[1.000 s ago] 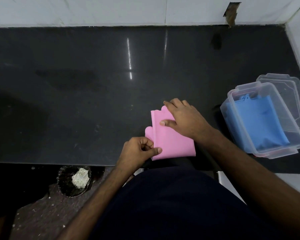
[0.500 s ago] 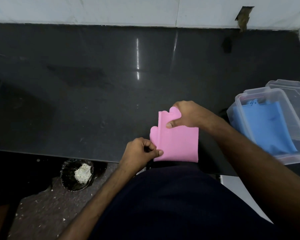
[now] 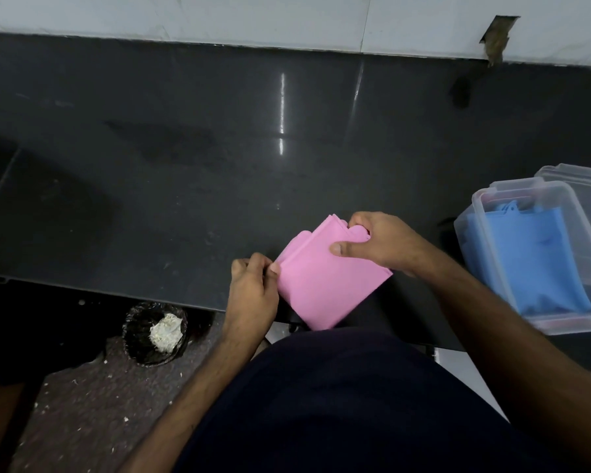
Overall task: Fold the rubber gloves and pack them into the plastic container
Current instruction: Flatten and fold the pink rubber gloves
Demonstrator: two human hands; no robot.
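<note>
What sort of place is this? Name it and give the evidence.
Probably a kitchen or utility counter: a polished dark stone countertop against a white tiled wall, with a lined waste bin on the floor below.

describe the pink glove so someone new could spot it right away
Start at the dark countertop and go to its near edge. There both hands, left hand and right hand, hold the folded pink glove. The other gloves are blue and lie in the clear container.

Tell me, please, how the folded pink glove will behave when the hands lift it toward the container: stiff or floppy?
Probably floppy: the pink glove overhangs the counter edge, gripped by the left hand and right hand. Its stacked layers may slide open if released. It looks light, thin sheet.
</note>
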